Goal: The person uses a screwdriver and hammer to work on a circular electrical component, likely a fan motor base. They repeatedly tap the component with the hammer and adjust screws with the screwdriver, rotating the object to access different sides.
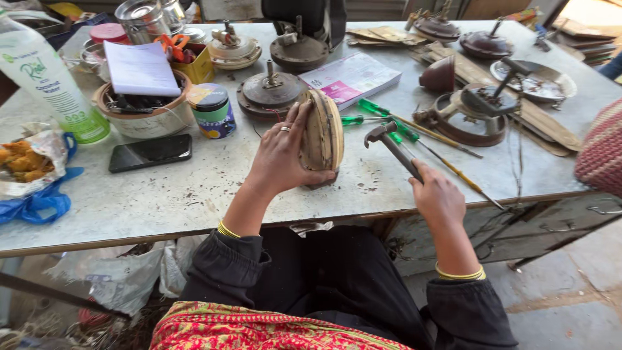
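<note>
Left hand (283,155) grips disc housing (322,129) on edge on table (194,201), rim exposed for striking. Right hand (435,194) closed round hammer (389,146), head poised just beside rim. 2 screwdrivers (382,120) behind.

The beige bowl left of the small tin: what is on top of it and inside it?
A white paper pad lies across the beige bowl. Below it, dark tools show at the rim; the rest inside is covered.

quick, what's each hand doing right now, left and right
Left hand: closed on the round motor casing, holding it on edge on the table.
Right hand: closed on the hammer, head raised beside the casing.
</note>
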